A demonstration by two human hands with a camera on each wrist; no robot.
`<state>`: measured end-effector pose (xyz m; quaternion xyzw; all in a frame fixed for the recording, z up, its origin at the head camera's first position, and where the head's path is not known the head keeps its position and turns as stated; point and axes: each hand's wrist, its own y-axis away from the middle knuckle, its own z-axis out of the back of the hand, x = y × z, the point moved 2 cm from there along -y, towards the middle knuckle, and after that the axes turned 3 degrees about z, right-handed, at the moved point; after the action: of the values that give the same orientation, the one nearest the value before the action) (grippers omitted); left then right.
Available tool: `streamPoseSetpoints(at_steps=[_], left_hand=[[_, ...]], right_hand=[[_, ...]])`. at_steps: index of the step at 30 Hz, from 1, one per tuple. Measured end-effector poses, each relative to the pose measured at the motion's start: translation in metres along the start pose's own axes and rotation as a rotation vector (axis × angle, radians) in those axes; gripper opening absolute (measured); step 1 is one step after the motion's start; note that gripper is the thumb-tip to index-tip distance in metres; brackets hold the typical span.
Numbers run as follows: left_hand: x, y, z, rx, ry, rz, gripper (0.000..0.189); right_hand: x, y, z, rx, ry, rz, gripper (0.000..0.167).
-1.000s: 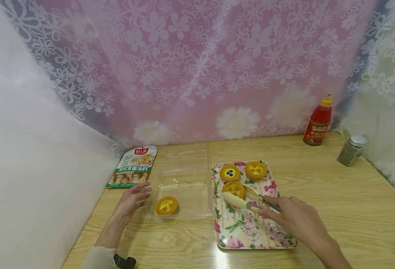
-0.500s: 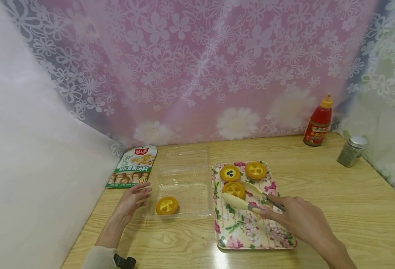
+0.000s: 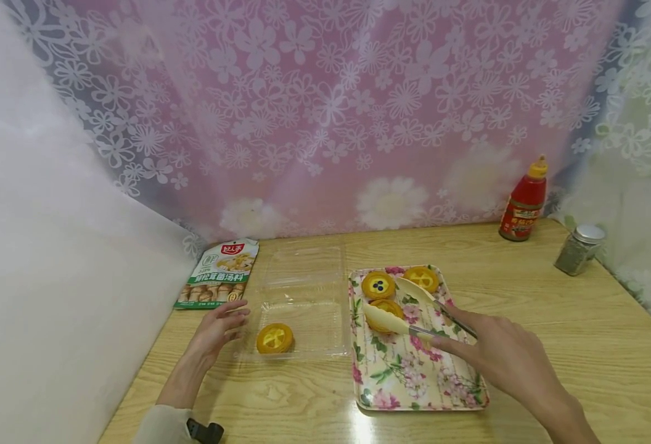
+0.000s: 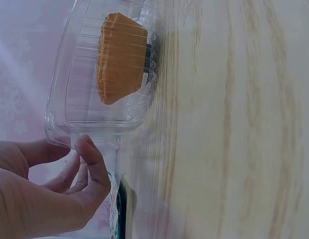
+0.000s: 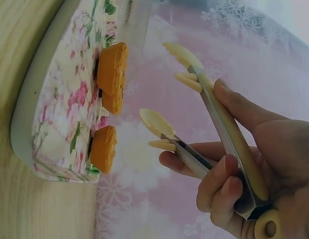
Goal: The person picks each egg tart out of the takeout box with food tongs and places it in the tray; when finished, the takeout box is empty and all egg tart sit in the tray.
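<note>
My left hand point(image 3: 217, 333) is at the left side of an open clear plastic box point(image 3: 317, 320); in the left wrist view its thumb and a finger pinch the box's corner rim point(image 4: 57, 137). One egg tart point(image 3: 274, 338) lies in the box's near left corner. My right hand point(image 3: 505, 354) grips cream-tipped metal tongs point(image 5: 221, 119) over a floral tray point(image 3: 414, 388). The tongs' arms are spread, with nothing between the tips. Beneath them sits a tart point(image 3: 386, 306), partly hidden. Behind it are a tart with blue dots point(image 3: 378, 285) and another tart point(image 3: 426, 279).
A green and white food packet point(image 3: 217, 275) lies left of the box, whose lid point(image 3: 303, 265) is folded back. A red sauce bottle point(image 3: 524, 203) and a spice jar point(image 3: 579, 250) stand at the back right. A floral curtain point(image 3: 325, 123) hangs behind the table.
The tongs have spread wider and risen from around the near tart on the tray. My right hand has shifted slightly right. My left hand has stayed in place.
</note>
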<state>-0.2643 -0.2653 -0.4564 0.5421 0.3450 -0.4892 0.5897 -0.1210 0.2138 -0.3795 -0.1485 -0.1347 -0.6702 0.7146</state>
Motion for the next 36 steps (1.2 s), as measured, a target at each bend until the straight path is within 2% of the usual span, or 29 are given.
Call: streamPoseSetpoints(at_steps=[8, 14, 20, 24, 28, 36], left_hand=[[-0.001, 0.001, -0.001, -0.003, 0.001, -0.004, 0.046], [-0.002, 0.001, -0.001, -0.003, -0.001, -0.004, 0.046], [-0.002, 0.002, -0.001, 0.003, -0.004, -0.007, 0.046], [-0.001, 0.001, 0.000, 0.004, -0.005, -0.006, 0.046], [-0.001, 0.000, 0.000, 0.005, -0.002, -0.009, 0.046], [-0.001, -0.002, 0.000, 0.006, -0.002, -0.007, 0.045]], right_hand=[[0.018, -0.005, 0.003, -0.032, -0.042, 0.116, 0.090], [0.032, -0.012, -0.004, -0.090, -0.083, 0.224, 0.084], [0.047, -0.022, -0.013, -0.128, -0.085, 0.287, 0.082], [0.058, -0.031, -0.024, -0.118, -0.086, 0.325, 0.079], [0.068, -0.040, -0.031, -0.115, -0.066, 0.363, 0.079], [0.089, -0.057, -0.036, -0.136, 0.041, 0.418, 0.083]])
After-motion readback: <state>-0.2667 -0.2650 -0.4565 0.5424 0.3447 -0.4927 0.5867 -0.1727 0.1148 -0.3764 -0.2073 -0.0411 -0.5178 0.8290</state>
